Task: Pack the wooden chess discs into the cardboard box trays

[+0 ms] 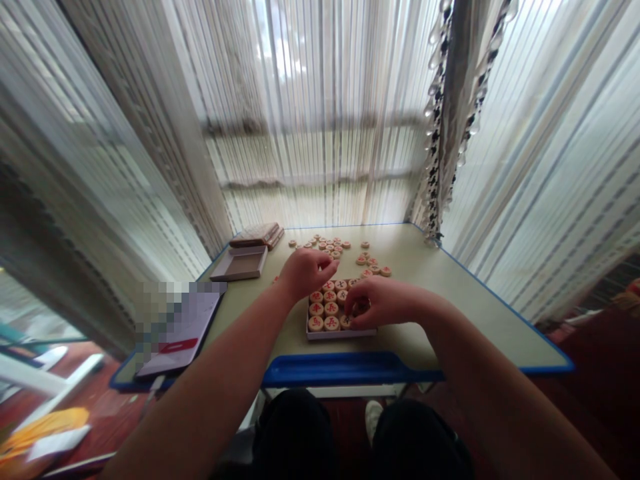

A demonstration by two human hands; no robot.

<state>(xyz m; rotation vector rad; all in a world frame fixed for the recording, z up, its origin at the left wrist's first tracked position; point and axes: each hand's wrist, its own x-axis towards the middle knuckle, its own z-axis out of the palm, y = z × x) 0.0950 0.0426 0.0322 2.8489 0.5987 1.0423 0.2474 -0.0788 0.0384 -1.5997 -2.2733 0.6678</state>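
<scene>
Round wooden Chinese chess pieces [331,323] with red and dark characters lie in rows in a shallow box [341,336] near the table's front edge. My right hand [383,298] reaches down over the box's right side, its fingers curled round a Chinese chess piece; it hides part of the rows. Above the box's far left corner is my left hand [309,270], fingers closed in a pinch. What it holds, if anything, cannot be made out. Loose Chinese chess pieces [330,247] are scattered beyond both hands, with a smaller group [367,260] to the right.
A pale, blue-edged table [450,307] holds everything. At left are an open box lid [239,277], a stack of brown books or boxes [256,235] and a tablet-like device [195,327] with a cable. A blue tray-like ledge [335,368] lines the front edge. String curtains [325,100] hang behind.
</scene>
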